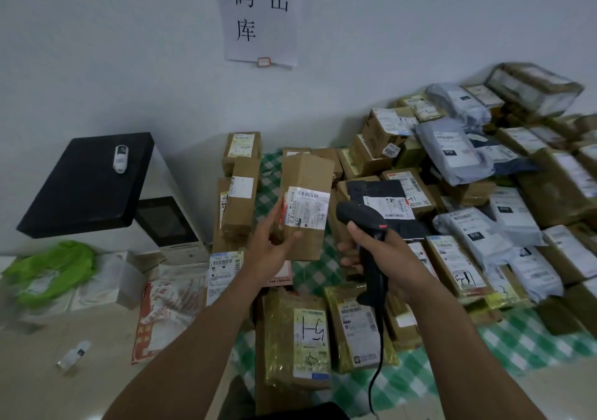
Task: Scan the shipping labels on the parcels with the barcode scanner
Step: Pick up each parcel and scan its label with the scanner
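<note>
Mid-frame, the left hand point(269, 251) is gripping a box point(303, 206), label point(307, 208) facing the scanner point(365, 222) the right hand point(381, 258) is clutching; next, probably triggering.

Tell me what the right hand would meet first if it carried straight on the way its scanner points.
Probably the shipping label on the cardboard box in the left hand; the scanner faces it, though depth is unclear.

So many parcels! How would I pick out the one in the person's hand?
Find the paper sign on the wall and look below it, over the green checked cloth. There the left hand holds a tall brown box, white label facing us. It alone is off the pile, the right hand holding a black scanner beside it.
</note>
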The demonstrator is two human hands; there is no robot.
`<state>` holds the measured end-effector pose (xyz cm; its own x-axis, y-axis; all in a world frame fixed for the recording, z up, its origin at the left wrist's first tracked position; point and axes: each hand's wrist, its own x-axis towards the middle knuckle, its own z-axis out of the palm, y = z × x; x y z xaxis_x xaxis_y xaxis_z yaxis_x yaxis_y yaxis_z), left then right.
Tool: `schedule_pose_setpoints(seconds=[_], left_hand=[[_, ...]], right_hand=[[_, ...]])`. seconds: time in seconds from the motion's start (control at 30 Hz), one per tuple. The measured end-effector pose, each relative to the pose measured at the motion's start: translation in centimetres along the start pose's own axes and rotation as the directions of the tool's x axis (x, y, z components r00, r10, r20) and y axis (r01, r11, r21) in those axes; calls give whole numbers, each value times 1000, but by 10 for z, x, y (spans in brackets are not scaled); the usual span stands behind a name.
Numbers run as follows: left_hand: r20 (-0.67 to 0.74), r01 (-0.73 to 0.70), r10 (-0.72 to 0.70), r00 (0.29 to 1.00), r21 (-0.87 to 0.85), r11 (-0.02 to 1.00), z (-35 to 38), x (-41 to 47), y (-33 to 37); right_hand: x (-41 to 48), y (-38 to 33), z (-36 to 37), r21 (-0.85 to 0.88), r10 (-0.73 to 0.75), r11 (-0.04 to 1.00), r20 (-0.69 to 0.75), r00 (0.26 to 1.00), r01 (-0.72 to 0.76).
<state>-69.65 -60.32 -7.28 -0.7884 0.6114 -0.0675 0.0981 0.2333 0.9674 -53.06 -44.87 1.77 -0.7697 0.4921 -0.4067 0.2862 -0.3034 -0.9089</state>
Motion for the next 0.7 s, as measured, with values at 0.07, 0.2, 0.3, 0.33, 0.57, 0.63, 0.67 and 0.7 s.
schedule_pose_setpoints(seconds=[0.07, 0.2, 0.3, 0.33, 0.57, 0.63, 0.67, 0.7], left_hand=[[-10, 18, -18, 1000, -12, 1000, 4, -2, -5], [-48, -6, 8, 999, 42, 999, 12, -4, -15], [-70, 11, -7, 998, 60, 998, 12, -1, -24], [-72, 15, -10, 997, 62, 998, 12, 1, -28], [-74, 24, -18, 997, 92, 995, 13, 2, -33], [-66, 32, -26, 997, 90, 995, 13, 4, -38], [-69, 34, -28, 997, 90, 995, 13, 4, -40], [-71, 37, -31, 997, 84, 996, 13, 4, -41]], right_hand=[[-2, -7, 2, 5, 17, 1000, 19, 1000, -18], [-7, -13, 4, -22, 62, 998, 54, 997, -61], [-8, -13, 3, -32, 86, 996, 72, 994, -84], [-9, -12, 3, -30, 90, 996, 72, 993, -88], [-7, -9, 2, -28, 98, 995, 78, 992, -96], [-5, -7, 3, -29, 104, 994, 73, 992, -102], [-4, -7, 3, -33, 109, 994, 73, 991, -107], [-4, -7, 3, -39, 115, 993, 77, 990, -112]])
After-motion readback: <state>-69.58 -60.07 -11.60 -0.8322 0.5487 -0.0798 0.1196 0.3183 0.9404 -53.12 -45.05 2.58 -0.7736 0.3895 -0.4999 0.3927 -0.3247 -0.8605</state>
